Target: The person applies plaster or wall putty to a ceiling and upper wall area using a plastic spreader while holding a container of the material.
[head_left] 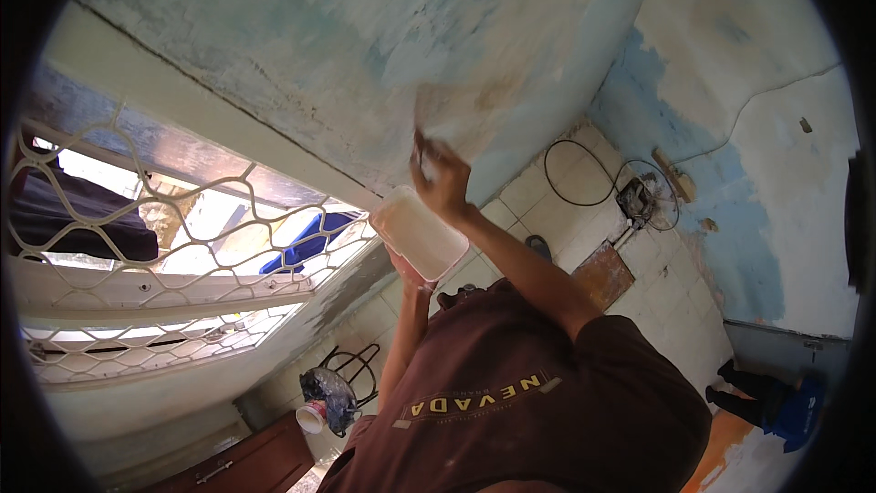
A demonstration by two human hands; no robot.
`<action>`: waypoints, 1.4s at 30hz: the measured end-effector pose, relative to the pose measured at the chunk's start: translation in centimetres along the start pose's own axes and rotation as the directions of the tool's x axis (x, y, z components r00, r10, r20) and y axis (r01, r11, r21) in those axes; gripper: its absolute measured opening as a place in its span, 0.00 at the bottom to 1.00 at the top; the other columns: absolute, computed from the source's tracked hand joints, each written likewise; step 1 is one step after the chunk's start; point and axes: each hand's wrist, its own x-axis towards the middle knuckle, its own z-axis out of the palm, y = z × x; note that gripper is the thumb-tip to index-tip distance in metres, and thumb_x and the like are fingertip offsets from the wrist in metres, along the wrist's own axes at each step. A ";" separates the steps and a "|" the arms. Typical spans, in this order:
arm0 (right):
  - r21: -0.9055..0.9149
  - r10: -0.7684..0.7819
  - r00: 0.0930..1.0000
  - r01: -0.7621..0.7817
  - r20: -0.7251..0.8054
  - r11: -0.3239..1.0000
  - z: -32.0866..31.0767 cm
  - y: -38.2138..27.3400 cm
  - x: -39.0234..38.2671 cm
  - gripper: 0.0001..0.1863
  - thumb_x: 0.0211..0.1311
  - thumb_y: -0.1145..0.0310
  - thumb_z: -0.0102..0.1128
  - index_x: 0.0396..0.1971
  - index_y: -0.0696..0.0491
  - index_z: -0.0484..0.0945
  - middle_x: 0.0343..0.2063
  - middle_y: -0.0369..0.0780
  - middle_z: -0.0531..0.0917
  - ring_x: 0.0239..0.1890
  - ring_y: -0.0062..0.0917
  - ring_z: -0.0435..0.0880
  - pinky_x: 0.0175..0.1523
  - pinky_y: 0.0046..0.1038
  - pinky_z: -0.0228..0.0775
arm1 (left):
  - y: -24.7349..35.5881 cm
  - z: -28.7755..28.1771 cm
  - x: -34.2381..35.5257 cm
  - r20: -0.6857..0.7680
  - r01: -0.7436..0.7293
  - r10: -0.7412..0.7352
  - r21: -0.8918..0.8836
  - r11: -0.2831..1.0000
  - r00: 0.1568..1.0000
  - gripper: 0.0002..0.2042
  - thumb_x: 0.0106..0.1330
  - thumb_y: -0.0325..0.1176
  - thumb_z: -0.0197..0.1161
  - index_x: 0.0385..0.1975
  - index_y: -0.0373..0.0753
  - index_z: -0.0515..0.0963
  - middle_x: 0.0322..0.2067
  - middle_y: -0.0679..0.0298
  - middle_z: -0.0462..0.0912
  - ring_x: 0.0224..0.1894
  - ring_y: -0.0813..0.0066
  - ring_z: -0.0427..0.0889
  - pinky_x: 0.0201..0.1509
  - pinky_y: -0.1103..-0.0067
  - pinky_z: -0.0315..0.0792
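Note:
My left hand (415,267) supports a white rectangular tub (422,236) from its underside and near edge, in front of my chest. Pale material coats the inside of the tub. Just above its right rim, my right hand (444,179) is closed around a flat scraper (419,139), whose far part is blurred and partly hidden by the fingers. The scraper points up to the wall (347,55), which carries patchy blue, white and beige layers. A brownish smeared patch (493,99) shows on the wall beyond my right hand.
At left is a window with a curved white grille (137,210). A stool (351,370) with a plastic bag stands by a white bucket (311,417). Cable loops (580,173), a slipper (538,245) and a brown board (604,279) lie on the tiles. Blue-and-black clothing (789,411) shows at lower right.

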 end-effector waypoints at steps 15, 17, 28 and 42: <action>-0.083 0.238 0.858 -0.307 -0.455 0.948 -12.1 20.7 20.7 0.10 0.62 0.70 0.65 0.38 0.62 0.84 0.27 0.45 0.86 0.26 0.31 0.83 0.36 0.31 0.74 | -6.9 9.6 1.7 -0.024 -0.045 0.044 -0.035 0.998 0.999 0.24 0.76 0.53 0.48 0.60 0.41 0.69 0.49 0.59 0.81 0.48 0.61 0.84 0.50 0.63 0.83; -0.028 0.228 0.905 -0.255 -0.358 0.967 -8.0 11.2 19.2 0.11 0.58 0.75 0.65 0.41 0.59 0.84 0.29 0.45 0.85 0.29 0.35 0.85 0.36 0.33 0.75 | -7.0 9.0 1.4 -0.065 -0.112 0.113 0.019 0.994 0.991 0.24 0.76 0.53 0.48 0.60 0.40 0.69 0.48 0.58 0.80 0.47 0.60 0.84 0.50 0.63 0.84; 0.065 -0.033 0.976 0.048 -0.217 0.997 -13.1 14.2 15.2 0.10 0.64 0.76 0.61 0.43 0.62 0.81 0.27 0.46 0.81 0.29 0.34 0.82 0.35 0.32 0.73 | -9.2 10.4 1.9 -0.029 -0.103 0.102 -0.033 0.994 0.994 0.25 0.75 0.54 0.49 0.61 0.41 0.67 0.49 0.58 0.80 0.47 0.59 0.84 0.47 0.62 0.85; -0.248 -0.366 0.833 0.284 -0.415 0.926 -9.9 12.1 28.0 0.19 0.68 0.71 0.58 0.56 0.62 0.74 0.44 0.51 0.81 0.43 0.47 0.79 0.48 0.44 0.68 | -11.5 11.8 2.4 0.019 -0.207 0.207 -0.012 0.978 0.978 0.27 0.74 0.58 0.48 0.61 0.43 0.69 0.50 0.60 0.79 0.50 0.60 0.82 0.50 0.62 0.82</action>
